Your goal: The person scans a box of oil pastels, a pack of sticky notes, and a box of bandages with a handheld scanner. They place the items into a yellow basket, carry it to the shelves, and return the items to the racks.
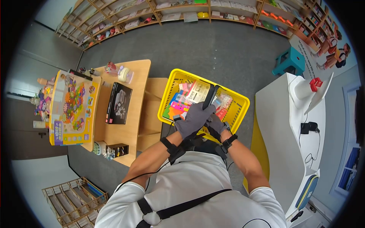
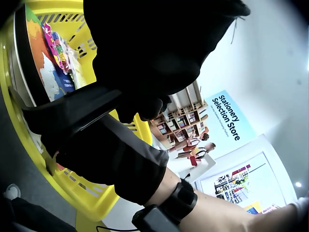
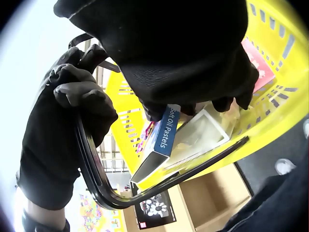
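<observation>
Gripping the black handle (image 1: 211, 98) of the yellow basket (image 1: 244, 108), our left hand (image 1: 195, 118) overlaps our right hand (image 1: 216, 125), whose hold we cannot tell. Lifting unevenly could tip the basket, letting the Soft Oil Pastels box (image 3: 163, 135), inside near the edge facing the wooden table (image 1: 138, 95), slide out.

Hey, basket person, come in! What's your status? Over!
Left grip holding black handle. Right grip over yellow basket, hold unclear. Handle across contents, maybe in the way.

Stationery shop: wall sign (image 2: 225, 114) reading "Stationery Selection Store", stocked shelves (image 1: 232, 16), yellow shopping basket (image 1: 242, 110).
</observation>
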A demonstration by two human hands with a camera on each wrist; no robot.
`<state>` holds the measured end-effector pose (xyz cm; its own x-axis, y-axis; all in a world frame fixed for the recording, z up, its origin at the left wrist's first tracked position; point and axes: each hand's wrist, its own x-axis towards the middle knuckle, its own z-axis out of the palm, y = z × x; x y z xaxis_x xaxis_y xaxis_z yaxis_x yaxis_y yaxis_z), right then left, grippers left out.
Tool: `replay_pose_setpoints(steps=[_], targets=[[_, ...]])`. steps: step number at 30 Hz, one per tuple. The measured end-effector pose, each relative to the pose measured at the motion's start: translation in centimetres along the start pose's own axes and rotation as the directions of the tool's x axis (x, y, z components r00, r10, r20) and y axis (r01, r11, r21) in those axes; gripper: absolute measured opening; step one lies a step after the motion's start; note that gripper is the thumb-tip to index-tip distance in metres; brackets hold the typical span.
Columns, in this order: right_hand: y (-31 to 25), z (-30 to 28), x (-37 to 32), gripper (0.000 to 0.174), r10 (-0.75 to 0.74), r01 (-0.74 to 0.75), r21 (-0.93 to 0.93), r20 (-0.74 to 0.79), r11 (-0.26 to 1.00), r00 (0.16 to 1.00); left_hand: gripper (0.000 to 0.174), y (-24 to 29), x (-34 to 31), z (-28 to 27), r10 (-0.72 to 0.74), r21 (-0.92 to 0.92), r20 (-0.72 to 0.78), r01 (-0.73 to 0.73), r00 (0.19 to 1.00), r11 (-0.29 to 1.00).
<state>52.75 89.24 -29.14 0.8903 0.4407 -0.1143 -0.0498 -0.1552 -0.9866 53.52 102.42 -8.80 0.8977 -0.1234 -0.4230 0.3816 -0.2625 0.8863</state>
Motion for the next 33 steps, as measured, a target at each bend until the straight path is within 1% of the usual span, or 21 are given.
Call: replay_pose_setpoints(steps=[1,2,3,6,7,8,10,11,13,14,16,18,22,24,26,28,29,30,31,32,33], targets=[[-2.1,-0.7,0.4,0.021,0.164,-0.162,0.322,0.023,0.933,0.986,0.036,0.4,1.0,-0.2,0.001,0.003,0.006,-0.001,1.0,1.0],[-3.0,-1.4,1.0,0.02,0.306,-0.298,0.604,0.093,0.739,0.947,0.036,0.9,1.8,-0.3,-0.009,0.029,0.016,0.008,1.0,1.0],[-2.8,-2.2,1.7,0.02,0.311,-0.293,0.608,0.078,0.738,0.947,0.036,1.3,2.8,-0.5,-0.018,0.056,0.03,0.016,0.999,0.998],[-1.2,-5.0,3.8,0.026,0.212,-0.304,0.906,0.248,0.295,0.945,0.036,2.4,6.5,-1.9,-0.04,0.046,0.068,0.037,0.997,0.998],[-2.6,-5.9,4.1,0.026,0.224,-0.284,0.912,0.223,0.296,0.949,0.036,2.6,8.2,-2.6,-0.055,0.006,0.067,0.055,0.996,0.998],[-6.3,-6.9,4.3,0.028,0.346,-0.254,0.923,0.147,0.289,0.927,0.035,2.7,9.9,-3.3,-0.068,-0.034,0.068,0.071,0.995,0.997],[-12.0,-8.4,5.0,0.032,0.57,-0.183,0.942,-0.01,0.281,0.822,0.034,2.7,13.4,-4.3,-0.069,-0.1,0.113,0.08,0.991,0.992],[-11.0,-9.2,5.9,0.032,0.582,-0.155,0.946,-0.043,0.285,0.812,0.032,2.7,15.4,-4.7,-0.077,-0.167,0.129,0.098,0.989,0.981],[-6.7,-11.0,7.3,0.032,0.577,-0.179,0.859,-0.155,0.48,0.802,0.031,3.4,18.8,-5.4,-0.088,-0.225,0.192,0.131,0.977,0.966],[-6.0,-11.6,7.5,0.032,0.575,-0.202,0.801,-0.205,0.563,0.792,0.032,3.8,20.3,-5.6,-0.068,-0.254,0.163,0.108,0.984,0.961],[-5.4,-12.1,7.4,0.031,0.609,-0.175,0.787,-0.294,0.591,0.736,0.034,4.4,22.8,-6.5,-0.039,-0.325,0.08,0.063,0.996,0.944],[-6.1,-13.2,9.0,0.029,0.605,-0.131,0.739,-0.42,0.661,0.677,0.033,3.7,26.7,-8.4,-0.034,-0.368,0.106,0.071,0.994,0.927],[-10.3,-15.0,11.9,0.027,0.614,-0.012,0.759,-0.518,0.651,0.596,0.028,3.4,32.4,-13.5,-0.057,-0.461,0.134,0.113,0.989,0.88],[-11.6,-16.1,13.7,0.026,0.594,0.03,0.753,-0.543,0.658,0.594,0.023,4.7,34.5,-15.9,-0.094,-0.506,0.158,0.163,0.983,0.847],[-12.3,-17.1,14.7,0.025,0.567,0.105,0.746,-0.582,0.658,0.583,0.023,5.0,36.7,-17.5,-0.13,-0.485,0.167,0.196,0.977,0.852],[-10.4,-18.5,15.2,0.027,0.538,0.158,0.737,-0.604,0.657,0.588,0.025,4.8,39.2,-18.8,-0.203,-0.456,0.161,0.255,0.966,0.853],[-9.0,-19.3,15.6,0.029,0.506,0.196,0.728,-0.618,0.657,0.601,0.025,4.6,40.4,-19.6,-0.196,-0.448,0.171,0.253,0.966,0.857],[-9.0,-20.2,16.3,0.03,0.472,0.232,0.717,-0.632,0.657,0.615,0.028,4.1,41.5,-20.3,-0.041,-0.23,0.139,0.072,0.99,0.971],[-9.1,-20.9,16.7,0.03,0.469,0.241,0.713,-0.64,0.659,0.609,0.031,3.6,42.4,-21.0,0.121,0.003,0.143,-0.123,0.982,0.992],[-10.9,-21.4,17.3,0.031,0.483,0.262,0.728,-0.637,0.633,0.601,0.034,3.3,43.2,-21.8,0.274,0.23,0.185,-0.313,0.944,0.921],[-13.1,-22.0,18.1,0.031,0.496,0.286,0.742,-0.634,0.606,0.593,0.034,3.3,44.0,-22.6,0.28,0.233,0.196,-0.322,0.94,0.918]])
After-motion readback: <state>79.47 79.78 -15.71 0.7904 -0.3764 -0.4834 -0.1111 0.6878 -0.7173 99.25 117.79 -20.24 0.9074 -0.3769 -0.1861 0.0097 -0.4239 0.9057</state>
